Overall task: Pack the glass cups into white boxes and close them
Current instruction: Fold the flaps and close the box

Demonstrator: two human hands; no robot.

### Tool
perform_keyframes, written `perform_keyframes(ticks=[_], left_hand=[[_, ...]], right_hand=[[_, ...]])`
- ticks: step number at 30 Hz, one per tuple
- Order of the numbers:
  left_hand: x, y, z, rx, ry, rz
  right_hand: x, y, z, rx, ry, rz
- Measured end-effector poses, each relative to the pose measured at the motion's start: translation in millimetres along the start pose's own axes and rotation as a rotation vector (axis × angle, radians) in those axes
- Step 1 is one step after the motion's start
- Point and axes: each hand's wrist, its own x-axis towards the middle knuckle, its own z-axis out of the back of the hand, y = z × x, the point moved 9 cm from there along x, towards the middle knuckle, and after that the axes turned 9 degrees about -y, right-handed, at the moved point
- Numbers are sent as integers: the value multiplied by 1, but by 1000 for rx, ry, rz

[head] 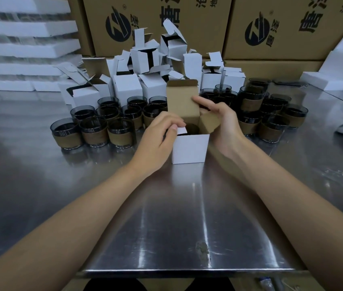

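One glass cup (192, 128) is sitting in the white box (189, 148) at frame centre, the left hand (158, 141) is pinching its left flap (181, 130), the right hand (224, 127) is pinching its right flap (208, 122), and dozens of unpacked cups (95, 133) are waiting behind.

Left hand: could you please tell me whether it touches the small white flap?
Touching: in the head view the left hand has its thumb tip on the flap.

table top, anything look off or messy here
The empty white boxes behind the glass cups are heaped askew, flaps sticking out at all angles. A greenish smudge marks the steel table near its front edge.
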Motion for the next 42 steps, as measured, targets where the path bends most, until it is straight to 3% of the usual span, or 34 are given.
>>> perform_keyframes(ticks=[5,12,18,22,26,29,32,36,39,42], left_hand=[[5,3,-2,90,40,-19],[9,7,-4,132,53,-4],[5,23,-2,142,25,140],[2,31,-15,-56,158,260],[-1,36,-12,-245,68,360],[1,32,-4,-366,-26,291],[4,28,1,-270,-33,202],[1,30,2,-214,28,176],[0,26,4,-157,93,87],[-1,22,2,17,133,-40]], right_hand=[[-1,-10,-7,409,162,-153],[0,-12,-7,503,136,-86],[-2,-17,-11,232,155,-43],[-2,-21,-12,-7,132,4],[-2,-15,-7,-15,23,53],[-6,-14,-7,-32,-26,93],[-7,-16,-5,-38,-65,82],[-9,-18,-5,-126,108,42],[-16,-12,-9,-417,254,216],[-22,-3,-14,-660,272,462]])
